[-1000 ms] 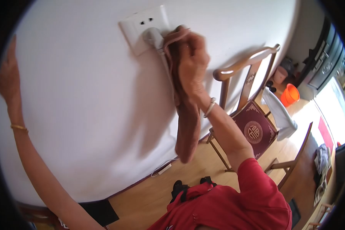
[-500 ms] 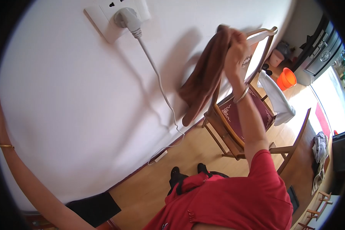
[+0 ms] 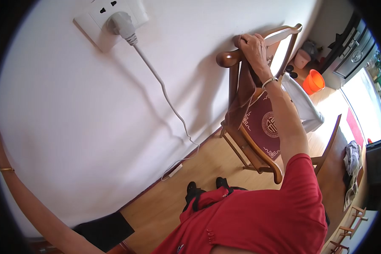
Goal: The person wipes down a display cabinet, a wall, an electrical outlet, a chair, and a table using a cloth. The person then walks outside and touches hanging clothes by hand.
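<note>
My right hand (image 3: 254, 51) is at the top rail of a wooden armchair (image 3: 227, 59), fingers curled over the brown cloth (image 3: 246, 92). The cloth hangs down from my hand along the chair back. A patterned dark red cushion (image 3: 266, 120) covers the seat. My left arm (image 3: 27, 207), with a gold bracelet, reaches up along the left edge of the view; its hand is cut off by the dark rim.
A grey plug (image 3: 122, 25) sits in the white wall socket (image 3: 91, 29), its cord running down to the floor. Beyond the chair are a white cloth (image 3: 302, 103), an orange bucket (image 3: 313, 82) and a wooden table (image 3: 326, 186). A black panel (image 3: 103, 230) lies low at left.
My right hand has brought the brown cloth from in front of the wall onto the chair's top rail. The chair's rounded rail end now shows. The view has shifted slightly.
</note>
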{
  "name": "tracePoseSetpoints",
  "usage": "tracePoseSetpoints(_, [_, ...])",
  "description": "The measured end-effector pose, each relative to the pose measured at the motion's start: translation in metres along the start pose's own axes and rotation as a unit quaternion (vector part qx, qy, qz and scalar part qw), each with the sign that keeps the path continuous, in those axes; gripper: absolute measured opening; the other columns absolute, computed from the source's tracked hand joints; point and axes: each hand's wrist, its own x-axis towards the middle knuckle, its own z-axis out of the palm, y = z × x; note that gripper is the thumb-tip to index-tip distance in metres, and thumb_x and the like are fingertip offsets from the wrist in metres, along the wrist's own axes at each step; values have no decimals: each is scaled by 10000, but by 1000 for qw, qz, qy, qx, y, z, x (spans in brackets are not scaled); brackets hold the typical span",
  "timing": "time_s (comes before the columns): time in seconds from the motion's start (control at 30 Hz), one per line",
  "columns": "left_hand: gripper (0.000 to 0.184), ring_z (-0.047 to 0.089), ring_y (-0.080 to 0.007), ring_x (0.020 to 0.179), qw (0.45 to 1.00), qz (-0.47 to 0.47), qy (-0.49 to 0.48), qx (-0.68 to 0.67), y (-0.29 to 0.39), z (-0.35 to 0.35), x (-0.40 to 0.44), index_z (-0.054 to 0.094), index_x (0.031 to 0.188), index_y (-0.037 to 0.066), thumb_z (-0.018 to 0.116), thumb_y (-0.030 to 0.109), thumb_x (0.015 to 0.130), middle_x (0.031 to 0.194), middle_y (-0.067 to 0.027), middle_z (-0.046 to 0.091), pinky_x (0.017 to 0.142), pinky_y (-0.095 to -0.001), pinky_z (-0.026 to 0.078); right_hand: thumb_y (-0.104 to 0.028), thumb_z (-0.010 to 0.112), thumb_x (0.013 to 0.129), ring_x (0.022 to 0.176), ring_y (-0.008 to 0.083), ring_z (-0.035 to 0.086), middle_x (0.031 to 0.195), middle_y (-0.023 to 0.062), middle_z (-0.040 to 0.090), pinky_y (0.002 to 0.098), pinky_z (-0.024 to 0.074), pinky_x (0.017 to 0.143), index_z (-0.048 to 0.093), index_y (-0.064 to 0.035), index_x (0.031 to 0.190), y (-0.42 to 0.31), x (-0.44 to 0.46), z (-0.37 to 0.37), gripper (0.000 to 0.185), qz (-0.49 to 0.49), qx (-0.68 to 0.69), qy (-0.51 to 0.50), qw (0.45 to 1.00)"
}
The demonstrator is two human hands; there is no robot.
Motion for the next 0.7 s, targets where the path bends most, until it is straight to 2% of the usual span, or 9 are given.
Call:
tracePoseSetpoints(0.03, [429,447,-402,1147,1000,7,10,-20,3,-3,-2,533,1174,-9,444,338,938,1229,-237,499,915,-532,365,-144,532,795,721,288,604,657,119,633,391,412,849,671,-67,735,0,-1,0,170,0,-1,1,1000])
tracePoseSetpoints(0.1, [422,452,-402,1139,999,14,19,-39,7,-5,-5,537,1168,-5,449,337,937,1221,-235,503,909,-532,369,-166,533,799,688,279,602,665,112,632,385,417,828,660,-73,720,-2,-7,3,176,-120,12,-4,993])
tracePoseSetpoints(0.23, [410,460,-406,1123,997,26,35,-59,5,-6,-8,545,1156,1,460,334,933,1204,-234,512,896,-534,374,-166,500,826,660,271,588,631,94,608,380,424,780,615,-59,675,-61,-24,5,218,6,86,64,994])
tracePoseSetpoints(0.37, [432,458,-411,1133,996,22,36,-73,7,-5,-8,548,1154,-13,450,345,933,1211,-246,512,910,-534,372,-253,554,819,690,313,567,676,123,607,395,412,762,589,-32,709,-77,-29,3,249,-29,107,96,989])
tracePoseSetpoints(0.4, [442,456,-412,1139,996,14,34,-79,8,-7,-9,547,1157,-18,446,349,932,1218,-249,509,919,-532,369,-281,642,780,793,334,551,809,135,609,411,402,783,582,-27,855,-76,-36,-3,272,-34,84,37,995])
tracePoseSetpoints(0.43, [442,456,-412,1139,996,12,34,-77,7,-6,-9,547,1157,-18,446,349,932,1218,-249,509,919,-532,369,-281,642,780,793,334,551,809,135,609,411,402,783,582,-27,855,-75,-39,-6,272,-37,84,37,995])
tracePoseSetpoints(0.5, [459,451,-412,1151,996,8,16,-86,5,-6,-9,539,1175,-22,436,354,933,1235,-251,502,931,-533,364,-235,721,723,986,350,515,1009,144,570,444,382,881,527,-25,1071,-71,-48,-10,451,-86,112,19,990])
tracePoseSetpoints(0.63, [457,446,-407,1160,996,-23,-3,-89,10,-11,-9,534,1190,-16,433,348,933,1253,-250,490,939,-534,356,-149,755,675,1221,369,389,1221,168,459,480,320,989,387,-16,1258,-59,-71,-6,702,-114,59,12,992])
tracePoseSetpoints(0.7, [458,437,-403,1171,996,-1,5,-87,4,-5,-11,530,1202,-8,429,350,935,1280,-247,470,950,-533,346,-122,732,698,1339,378,249,1362,199,343,492,261,1051,298,8,1325,-54,-83,1,774,1,19,8,1000])
